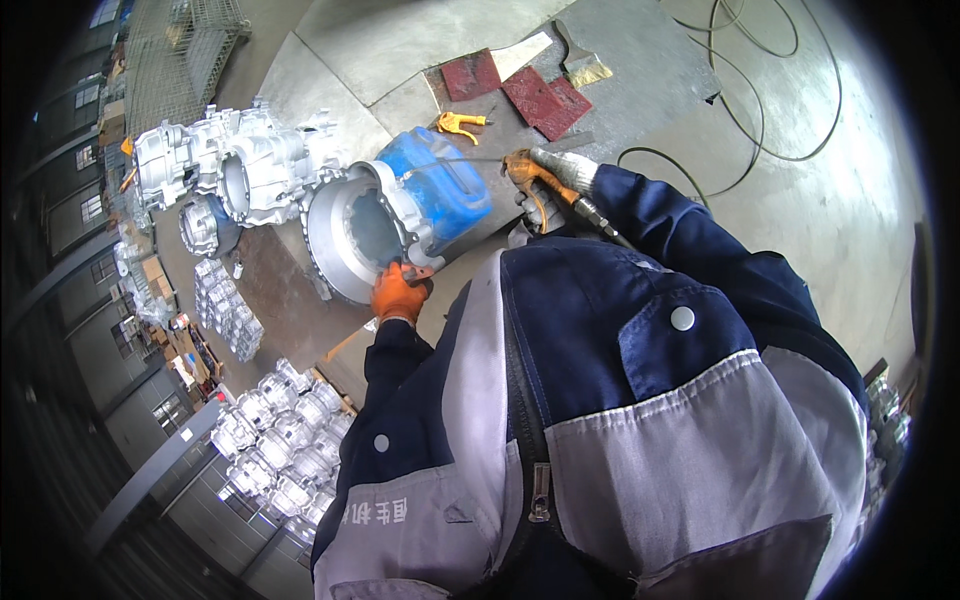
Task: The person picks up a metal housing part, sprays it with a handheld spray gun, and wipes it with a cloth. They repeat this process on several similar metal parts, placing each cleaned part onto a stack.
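A large silver cast-metal housing (335, 235) with a wide round opening rests on its side on the work surface. My left hand (400, 295), in an orange glove, is closed on the near edge of its rim. In my right hand (560, 180), in a whitish-grey glove, is an orange air tool (525, 170). Its long thin shaft points left, over a blue plastic container (440, 180) that lies against the housing. From here the shaft's tip is hard to make out against the housing. A metal hose fitting (595, 215) runs back from the tool toward my body.
Beyond the container lie a yellow blow gun (460, 123), dark red pads (535, 100) and a brush (583, 65). More castings (255, 170) stand to the left, with stacked ones (280, 440) lower left. A hose (760, 120) coils across the floor at right.
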